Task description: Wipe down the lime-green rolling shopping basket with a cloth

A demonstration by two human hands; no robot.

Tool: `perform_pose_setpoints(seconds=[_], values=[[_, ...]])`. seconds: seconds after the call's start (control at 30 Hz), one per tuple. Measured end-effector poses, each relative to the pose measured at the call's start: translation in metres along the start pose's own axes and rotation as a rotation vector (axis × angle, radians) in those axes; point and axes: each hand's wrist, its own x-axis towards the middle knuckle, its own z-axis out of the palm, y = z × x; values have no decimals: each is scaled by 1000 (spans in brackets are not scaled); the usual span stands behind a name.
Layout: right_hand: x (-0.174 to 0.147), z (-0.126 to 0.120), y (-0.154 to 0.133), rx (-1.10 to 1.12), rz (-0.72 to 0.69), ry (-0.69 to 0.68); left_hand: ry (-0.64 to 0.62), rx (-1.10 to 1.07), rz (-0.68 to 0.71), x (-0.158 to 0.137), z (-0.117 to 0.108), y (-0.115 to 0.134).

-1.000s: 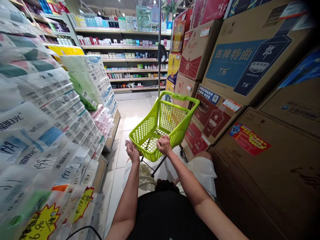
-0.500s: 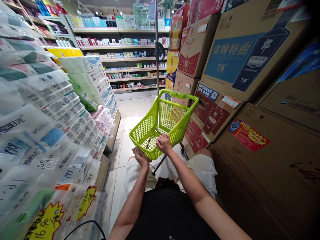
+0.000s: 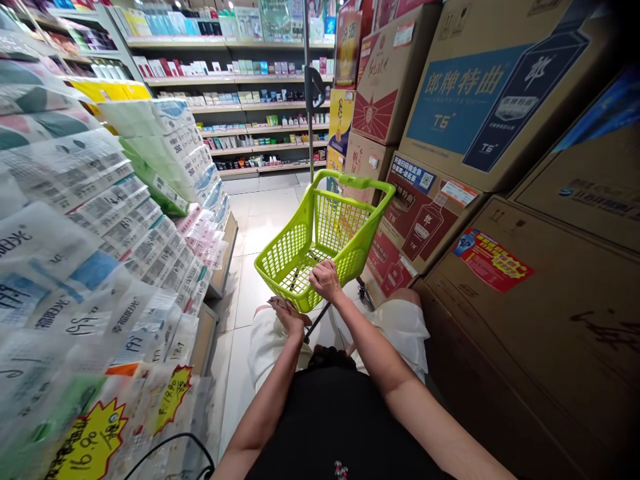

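Two hands work at the near end of a lime-green shopping cart (image 3: pixel 320 243) in a narrow shop aisle. The right hand (image 3: pixel 325 280) is closed over the cart's near rim, knuckles up; its fingertips are hidden behind the plastic edge. The left hand (image 3: pixel 287 312) sits lower, just below that rim, palm turned partly up with the fingers loosely curled; whether it holds anything or touches the cart cannot be told. The hands are a little apart. Below them, the cart's frame and wheels are mostly covered by the forearms and pale shorts (image 3: pixel 405 333).

Left of the left hand, wrapped paper-goods packs (image 3: pixel 100 220) run out of the picture, their print blurred; yellow starburst tags (image 3: pixel 90 443) near the bottom read "16.98" and "14.90", though the digits are hard to be sure of. Right of the right hand, stacked cardboard cartons (image 3: pixel 500 100) are cut off at the top and side; one has a blue panel reading "郎牌特曲" and "T6". A red and yellow sticker (image 3: pixel 493 260) on a lower carton is too small to read. Beyond the cart, far shelves (image 3: pixel 250 100) hold small goods with illegible labels.
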Motion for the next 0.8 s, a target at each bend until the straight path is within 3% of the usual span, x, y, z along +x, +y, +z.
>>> perform_pose_setpoints(seconds=[0.17,0.37,0.5,0.8], values=[[1,1,0,-24,2,-5,112,-2,64,-2,3,18],[1,-2,0,-11,15,-30,41,115,-8,-32,4,15],[1,-3,1,-1,23,-46,62,81,111,-46,8,19],[0,1,3,31,9,1,100,146,331,-45,2,22]])
